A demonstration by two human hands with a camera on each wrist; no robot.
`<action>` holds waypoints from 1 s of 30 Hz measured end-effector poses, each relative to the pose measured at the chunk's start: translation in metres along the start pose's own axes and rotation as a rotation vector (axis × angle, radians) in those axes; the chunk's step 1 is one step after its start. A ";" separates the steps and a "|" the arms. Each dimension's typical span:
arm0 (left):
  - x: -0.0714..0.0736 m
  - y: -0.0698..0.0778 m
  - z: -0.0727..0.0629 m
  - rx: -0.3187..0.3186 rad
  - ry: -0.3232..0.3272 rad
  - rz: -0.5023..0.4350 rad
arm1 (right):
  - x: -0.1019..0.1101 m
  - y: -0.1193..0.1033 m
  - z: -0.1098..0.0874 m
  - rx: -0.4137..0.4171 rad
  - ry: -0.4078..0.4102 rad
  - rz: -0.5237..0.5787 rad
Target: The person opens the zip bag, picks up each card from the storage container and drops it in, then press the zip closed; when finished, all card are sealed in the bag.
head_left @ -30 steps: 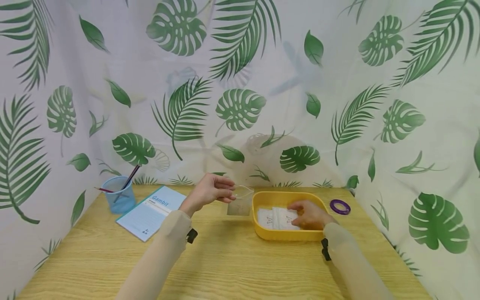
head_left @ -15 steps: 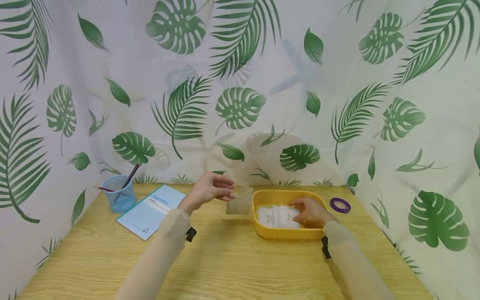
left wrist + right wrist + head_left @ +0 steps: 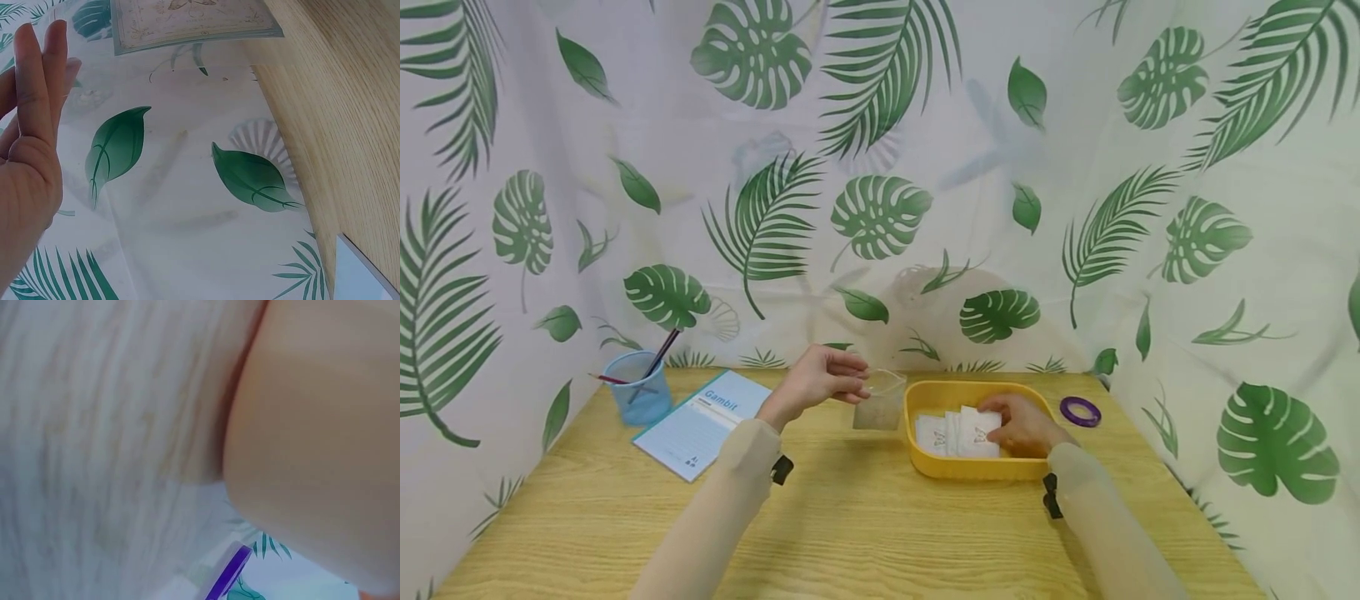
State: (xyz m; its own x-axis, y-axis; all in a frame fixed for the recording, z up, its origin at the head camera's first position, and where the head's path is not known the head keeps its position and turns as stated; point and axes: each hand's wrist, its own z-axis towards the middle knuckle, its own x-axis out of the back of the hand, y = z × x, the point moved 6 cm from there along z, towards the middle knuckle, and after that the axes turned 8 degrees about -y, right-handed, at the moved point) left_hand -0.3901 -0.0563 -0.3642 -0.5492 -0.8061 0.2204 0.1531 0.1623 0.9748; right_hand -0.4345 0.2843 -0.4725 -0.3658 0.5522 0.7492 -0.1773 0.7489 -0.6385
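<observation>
My left hand (image 3: pixel 820 379) pinches the rim of a small clear plastic bag (image 3: pixel 883 383) above the table, its mouth spread into a loop. A card with a butterfly print (image 3: pixel 194 19) shows in the bag in the left wrist view. My right hand (image 3: pixel 1026 425) reaches into a yellow bin (image 3: pixel 977 471) and pinches the right-hand one of several white printed packets (image 3: pixel 979 429). The other packets (image 3: pixel 931 435) lie to its left in the bin. The right wrist view is too close and blurred to show the fingers.
A purple ring (image 3: pixel 1080 412) lies to the right of the bin. At the left are a blue "Gambit" notebook (image 3: pixel 700 425) and a blue mesh cup (image 3: pixel 643 400) with pencils. A leaf-patterned curtain (image 3: pixel 880 275) closes off the table's back and sides.
The packet at my right fingertips has come up slightly and tilted away from the others. My left hand and the bag have hardly moved.
</observation>
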 end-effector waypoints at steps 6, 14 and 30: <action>0.002 -0.002 -0.001 0.013 0.013 -0.010 | 0.005 -0.004 -0.001 0.088 0.038 0.062; 0.003 -0.003 0.000 0.006 0.001 -0.008 | 0.013 -0.018 -0.006 0.164 0.008 0.252; 0.004 -0.001 -0.001 0.011 0.015 -0.016 | 0.033 -0.083 -0.008 0.361 0.137 0.452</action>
State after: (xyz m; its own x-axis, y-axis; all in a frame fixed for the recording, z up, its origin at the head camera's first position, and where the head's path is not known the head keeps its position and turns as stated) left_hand -0.3914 -0.0599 -0.3646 -0.5389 -0.8172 0.2045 0.1356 0.1554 0.9785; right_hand -0.4246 0.2427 -0.3934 -0.3607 0.8475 0.3895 -0.3396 0.2696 -0.9011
